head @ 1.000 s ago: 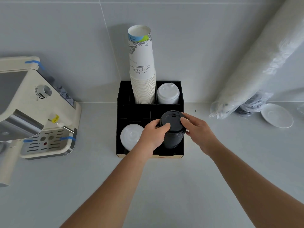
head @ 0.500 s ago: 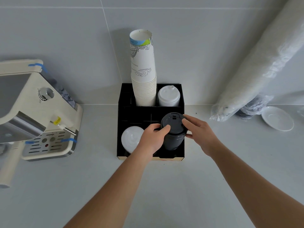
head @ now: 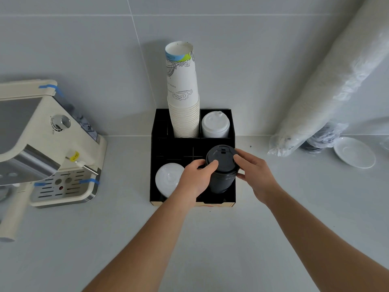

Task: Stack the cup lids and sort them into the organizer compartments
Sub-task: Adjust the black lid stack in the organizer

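Now your left hand (head: pixel 196 179) and right hand (head: pixel 253 173) hold the black lid stack (head: pixel 222 168) from both sides, fingers curled around it, in the front right compartment of the organizer (head: pixel 154 148). Lower it straight and keep the stack upright, so no lid catches the divider.

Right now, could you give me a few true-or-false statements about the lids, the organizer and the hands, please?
1. Both hands, left hand and right hand, grip the black lid stack. True.
2. The black lid stack is in the organizer's front right compartment. True.
3. The paper cup stack stands in a front compartment. False: it stands at the back.
4. The saucer lies inside the organizer. False: it lies on the counter, far right.
5. White lids sit beside the paper cups. True.
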